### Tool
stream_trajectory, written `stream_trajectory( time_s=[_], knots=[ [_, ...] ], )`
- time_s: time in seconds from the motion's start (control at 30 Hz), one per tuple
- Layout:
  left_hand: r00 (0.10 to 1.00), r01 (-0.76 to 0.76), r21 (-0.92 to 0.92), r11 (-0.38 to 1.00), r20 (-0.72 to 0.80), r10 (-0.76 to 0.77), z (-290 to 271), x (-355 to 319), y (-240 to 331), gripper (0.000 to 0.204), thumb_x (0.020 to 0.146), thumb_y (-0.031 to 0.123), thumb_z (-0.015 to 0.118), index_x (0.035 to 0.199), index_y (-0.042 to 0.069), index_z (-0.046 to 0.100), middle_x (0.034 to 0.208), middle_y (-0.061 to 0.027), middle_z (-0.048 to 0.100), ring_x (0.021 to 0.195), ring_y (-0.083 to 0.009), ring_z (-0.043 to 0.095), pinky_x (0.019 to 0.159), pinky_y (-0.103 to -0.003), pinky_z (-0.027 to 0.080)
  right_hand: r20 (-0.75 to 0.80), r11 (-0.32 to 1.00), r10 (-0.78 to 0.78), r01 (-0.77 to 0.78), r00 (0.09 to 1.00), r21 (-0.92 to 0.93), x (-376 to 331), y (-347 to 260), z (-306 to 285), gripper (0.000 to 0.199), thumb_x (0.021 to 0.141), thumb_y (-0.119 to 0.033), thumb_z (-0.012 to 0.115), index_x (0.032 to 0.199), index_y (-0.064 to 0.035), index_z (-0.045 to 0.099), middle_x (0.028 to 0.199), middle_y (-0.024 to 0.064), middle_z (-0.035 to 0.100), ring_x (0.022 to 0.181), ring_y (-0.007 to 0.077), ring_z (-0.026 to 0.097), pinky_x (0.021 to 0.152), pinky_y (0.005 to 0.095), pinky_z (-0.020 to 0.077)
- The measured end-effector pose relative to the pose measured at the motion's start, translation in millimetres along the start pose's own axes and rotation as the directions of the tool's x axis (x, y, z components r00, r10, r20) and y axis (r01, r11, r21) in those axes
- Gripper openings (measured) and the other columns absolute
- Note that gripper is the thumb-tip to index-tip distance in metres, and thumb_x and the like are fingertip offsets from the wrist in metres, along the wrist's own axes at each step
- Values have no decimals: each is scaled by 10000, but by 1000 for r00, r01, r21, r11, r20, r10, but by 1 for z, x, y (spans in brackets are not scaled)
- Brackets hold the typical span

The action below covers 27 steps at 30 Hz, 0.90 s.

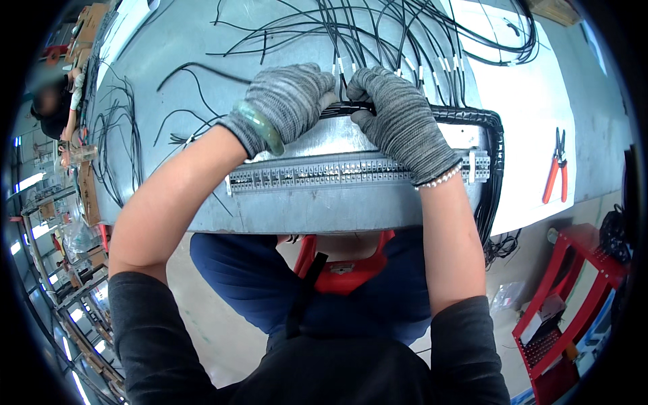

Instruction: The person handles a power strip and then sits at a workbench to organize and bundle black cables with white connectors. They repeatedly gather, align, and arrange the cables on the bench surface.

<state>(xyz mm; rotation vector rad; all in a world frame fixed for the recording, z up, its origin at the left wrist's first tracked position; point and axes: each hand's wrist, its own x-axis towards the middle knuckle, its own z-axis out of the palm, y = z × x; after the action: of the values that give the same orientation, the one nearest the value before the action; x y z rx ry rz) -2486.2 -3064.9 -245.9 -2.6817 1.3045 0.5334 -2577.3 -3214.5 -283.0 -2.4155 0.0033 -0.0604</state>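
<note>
Both my hands wear grey knit gloves and meet at a bundle of black wires (pixel 349 109) near the middle of the metal table. My left hand (pixel 287 101) is closed at the bundle's left part, fingertips pinched on it. My right hand (pixel 398 121) curls its fingers over the same bundle, with the thumb below it. Single black wires with white marker sleeves (pixel 445 65) fan out from the bundle toward the far side. Just below my hands lies a long grey terminal block strip (pixel 317 173). What sits inside my fingertips is partly hidden.
The bundle bends down over the table's front edge at the right. Red-handled pliers (pixel 557 169) lie on white paper (pixel 523 196). More loose black wires (pixel 121 135) are at the left. A red metal frame (pixel 563 297) stands at lower right. Another person (pixel 57 104) is at far left.
</note>
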Motion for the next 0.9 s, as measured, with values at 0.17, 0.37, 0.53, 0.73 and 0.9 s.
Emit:
stream_trajectory(
  time_s=[0.17, 0.37, 0.53, 0.73, 0.9],
  knots=[
    [998, 3, -53, 999, -65, -7, 9, -2, -7, 320, 928, 345, 462, 965, 80, 638, 849, -122, 607, 805, -302, 599, 756, -410, 480, -5, 999, -18, 18, 1000, 41, 1, -2, 0, 264, 704, -81, 740, 923, -60, 595, 863, 104, 616, 836, 255, 623, 792, 353, 508],
    [998, -64, -49, 997, 18, 65, -3, 7, 3, 325, 907, 363, 488, 885, 86, 656, 830, -109, 605, 811, -281, 596, 735, -388, 484, -5, 998, -55, 55, 998, -16, 3, 4, 0, 256, 697, -102, 746, 910, -63, 611, 840, 98, 613, 795, 253, 613, 764, 354, 504],
    [990, -35, -71, 997, -138, 25, 9, -27, 18, 310, 900, 359, 504, 927, 93, 660, 852, -93, 624, 871, -240, 611, 757, -358, 509, 99, 999, 26, -28, 995, 21, 6, -1, 3, 216, 731, -137, 723, 923, -90, 638, 899, 96, 603, 889, 247, 605, 828, 354, 488],
    [995, 97, -478, 873, 33, -92, 14, -37, 9, 202, 867, 276, 573, 965, 132, 675, 801, -105, 644, 776, -264, 618, 728, -359, 507, 69, 1000, 10, -9, 998, -13, 4, -1, 3, 193, 787, -147, 681, 971, -90, 665, 902, 97, 624, 871, 239, 616, 821, 340, 501],
    [994, 34, -173, 984, -94, -50, 29, -44, 4, 213, 874, 278, 558, 929, 112, 679, 809, -120, 666, 769, -276, 646, 734, -399, 505, 201, 988, 73, -43, 977, -151, 18, -6, 2, 225, 899, -244, 556, 1022, -99, 676, 966, 118, 635, 921, 241, 615, 887, 354, 476]
  ],
)
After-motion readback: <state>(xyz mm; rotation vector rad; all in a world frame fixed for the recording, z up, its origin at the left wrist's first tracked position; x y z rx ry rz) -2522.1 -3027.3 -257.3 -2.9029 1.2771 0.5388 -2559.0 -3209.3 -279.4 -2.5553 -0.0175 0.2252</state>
